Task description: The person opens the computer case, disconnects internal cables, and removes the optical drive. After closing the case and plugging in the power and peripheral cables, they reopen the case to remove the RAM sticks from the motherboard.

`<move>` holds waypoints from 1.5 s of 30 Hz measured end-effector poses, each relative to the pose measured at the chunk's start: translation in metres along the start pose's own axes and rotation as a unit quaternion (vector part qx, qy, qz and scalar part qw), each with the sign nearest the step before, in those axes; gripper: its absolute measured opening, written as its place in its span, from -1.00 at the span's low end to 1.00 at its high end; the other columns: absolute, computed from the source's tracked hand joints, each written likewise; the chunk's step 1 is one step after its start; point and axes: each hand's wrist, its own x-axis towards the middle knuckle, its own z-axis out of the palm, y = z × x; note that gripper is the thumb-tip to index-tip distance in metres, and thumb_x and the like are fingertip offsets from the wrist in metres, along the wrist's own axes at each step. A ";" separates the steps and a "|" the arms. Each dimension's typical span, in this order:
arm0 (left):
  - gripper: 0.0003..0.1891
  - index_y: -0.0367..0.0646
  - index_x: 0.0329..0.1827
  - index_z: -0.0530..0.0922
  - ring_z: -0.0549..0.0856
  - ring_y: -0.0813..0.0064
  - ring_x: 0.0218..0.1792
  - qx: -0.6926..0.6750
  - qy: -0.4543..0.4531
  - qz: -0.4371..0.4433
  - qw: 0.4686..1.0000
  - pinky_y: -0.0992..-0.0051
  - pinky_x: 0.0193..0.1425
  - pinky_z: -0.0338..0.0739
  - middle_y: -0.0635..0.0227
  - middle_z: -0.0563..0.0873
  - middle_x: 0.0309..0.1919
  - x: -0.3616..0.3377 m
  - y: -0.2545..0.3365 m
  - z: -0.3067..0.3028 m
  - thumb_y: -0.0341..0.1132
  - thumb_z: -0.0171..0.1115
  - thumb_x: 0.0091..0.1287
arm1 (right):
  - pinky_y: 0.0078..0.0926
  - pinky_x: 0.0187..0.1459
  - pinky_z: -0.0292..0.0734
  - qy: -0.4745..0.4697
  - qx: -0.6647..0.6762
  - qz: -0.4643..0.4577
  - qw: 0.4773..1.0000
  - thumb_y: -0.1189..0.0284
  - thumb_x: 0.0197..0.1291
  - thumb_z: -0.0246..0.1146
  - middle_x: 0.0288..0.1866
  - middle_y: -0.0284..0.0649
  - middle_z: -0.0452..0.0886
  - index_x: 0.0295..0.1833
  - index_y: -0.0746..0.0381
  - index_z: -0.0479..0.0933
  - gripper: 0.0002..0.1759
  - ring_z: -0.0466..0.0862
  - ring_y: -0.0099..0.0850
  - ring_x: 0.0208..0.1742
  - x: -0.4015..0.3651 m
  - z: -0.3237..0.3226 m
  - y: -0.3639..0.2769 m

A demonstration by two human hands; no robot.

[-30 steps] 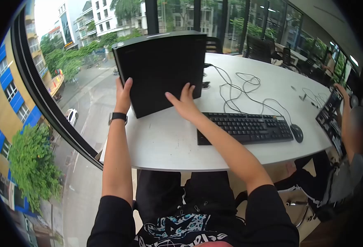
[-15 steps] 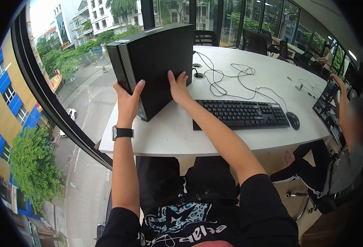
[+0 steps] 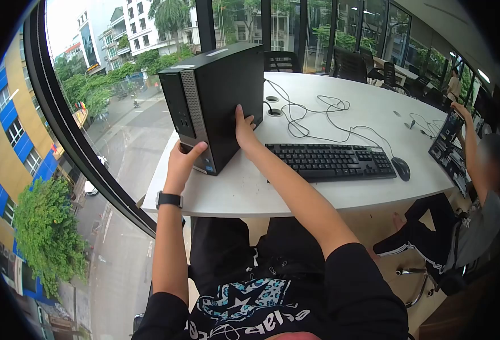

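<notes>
A black desktop computer tower (image 3: 227,96) stands upright at the left end of the white table, its narrow front turned partly towards me. My left hand (image 3: 185,160), with a watch (image 3: 169,199) on its wrist, grips the lower front edge. Its thumb lies across the front face; the other fingers are mostly hidden. Against the broad right side presses my right hand (image 3: 245,129), its fingers reaching towards the rear, so the tower sits between both hands. Just right of the tower lies a black keyboard (image 3: 332,161), with my right forearm passing over its left end.
A black mouse (image 3: 401,168) lies beside the keyboard, and loose cables (image 3: 301,116) trail across the white table (image 3: 233,201) near a cable hole (image 3: 274,112). The window frame (image 3: 85,141) runs close on the left. At right a seated person (image 3: 479,226) holds a dark panel-like object (image 3: 449,150).
The computer tower has turned, showing more of its front face to me. My left hand has slid lower on the front edge; my right hand is slightly lower on the side.
</notes>
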 end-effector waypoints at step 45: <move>-0.12 -0.19 0.35 0.54 0.86 0.12 -0.18 0.222 0.049 0.104 0.968 0.33 -0.07 0.71 0.10 0.85 -0.22 -0.058 0.019 0.062 -0.11 0.75 -0.07 | -0.25 0.43 0.40 -0.219 0.201 -0.064 0.953 -0.17 0.61 -0.40 0.32 -0.17 0.63 0.40 0.08 0.49 -0.24 0.59 -0.33 0.35 0.031 -0.044 0.007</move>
